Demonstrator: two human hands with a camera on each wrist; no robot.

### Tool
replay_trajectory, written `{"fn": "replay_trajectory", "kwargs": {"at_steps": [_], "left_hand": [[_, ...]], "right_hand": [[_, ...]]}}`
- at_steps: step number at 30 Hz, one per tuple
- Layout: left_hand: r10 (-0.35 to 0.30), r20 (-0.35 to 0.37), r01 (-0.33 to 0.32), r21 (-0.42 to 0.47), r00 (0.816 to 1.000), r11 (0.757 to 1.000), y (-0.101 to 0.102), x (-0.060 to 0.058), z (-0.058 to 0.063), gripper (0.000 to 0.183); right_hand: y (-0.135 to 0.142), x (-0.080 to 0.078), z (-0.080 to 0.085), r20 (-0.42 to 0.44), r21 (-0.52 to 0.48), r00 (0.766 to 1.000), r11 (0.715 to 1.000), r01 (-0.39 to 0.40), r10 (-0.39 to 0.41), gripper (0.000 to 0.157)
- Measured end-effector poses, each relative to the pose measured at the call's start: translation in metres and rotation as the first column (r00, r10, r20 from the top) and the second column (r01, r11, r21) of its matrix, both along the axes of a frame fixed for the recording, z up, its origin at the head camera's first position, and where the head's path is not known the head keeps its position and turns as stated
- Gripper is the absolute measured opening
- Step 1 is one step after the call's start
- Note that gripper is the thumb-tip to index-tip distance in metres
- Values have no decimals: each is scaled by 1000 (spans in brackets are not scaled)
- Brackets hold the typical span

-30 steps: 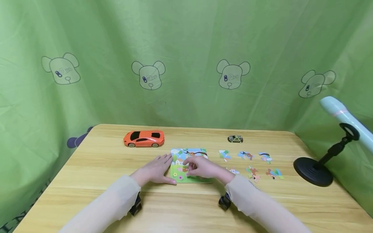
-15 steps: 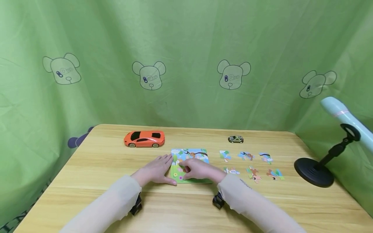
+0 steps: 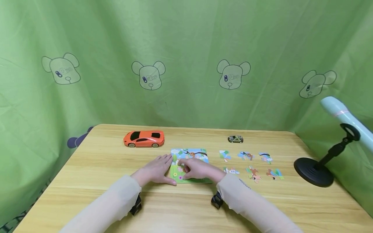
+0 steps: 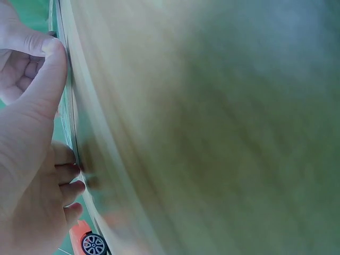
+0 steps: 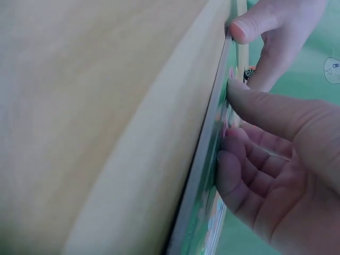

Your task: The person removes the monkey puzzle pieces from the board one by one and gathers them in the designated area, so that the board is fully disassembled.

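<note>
On wooden table (image 3: 175,212), green-and-blue flowered puzzle (image 3: 186,154), hands (image 3: 155,169) (image 3: 196,168) touching it, left spread, right's grip unclear

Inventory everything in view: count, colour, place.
table: one, light wood colour, foreground
puzzle board: one, multicoloured with green edge, on the table's middle
loose puzzle pieces: six visible, multicoloured, two rows right of the board
larger toy car: one, orange, back left
smaller toy car: one, dark and yellow-green, behind the pieces
microphone-shaped object: one, light blue, far right, partly out of view
stand: one, black, under that object
curtain: one, green, behind the table
bear-face prints: four in the head view, dark outlines, on the curtain
purple shape: one, left, partly hidden
sleeves: two, pale beige, foreground
wrist devices: two, black, by the cuffs
left hand: one, bare, at the board's left edge
right hand: one, bare, over the board
</note>
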State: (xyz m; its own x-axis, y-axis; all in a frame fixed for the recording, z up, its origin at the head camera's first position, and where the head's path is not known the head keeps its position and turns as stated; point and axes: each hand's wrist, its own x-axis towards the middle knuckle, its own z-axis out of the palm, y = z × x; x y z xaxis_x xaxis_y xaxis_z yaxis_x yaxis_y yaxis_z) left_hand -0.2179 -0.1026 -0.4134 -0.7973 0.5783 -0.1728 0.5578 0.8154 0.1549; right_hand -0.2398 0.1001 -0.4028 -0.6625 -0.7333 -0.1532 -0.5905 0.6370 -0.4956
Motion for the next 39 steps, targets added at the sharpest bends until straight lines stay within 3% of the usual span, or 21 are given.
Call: {"fn": "replay_trajectory", "kwargs": {"at_steps": [8,14,27,34,39], "left_hand": [[0,0,0,-11,1000,1000,0,0,1,103],[-8,-2,8,-11,1000,1000,0,0,0,103],[-2,-6,2,-9,1000,1000,1,0,1,104],[-9,-19,8,-21,1000,1000,1,1,0,104],[-6,-18,5,-26,1000,1000,1,1,1,104]], "right_hand": [[6,0,-2,61,-191,998,981,32,-21,29],[8,-2,-7,94,-263,994,962,71,-48,22],[24,1,2,217,-377,975,917,134,-54,23],[55,5,10,276,-364,956,910,197,-96,25],[84,11,14,282,-353,955,916,192,-91,24]]}}
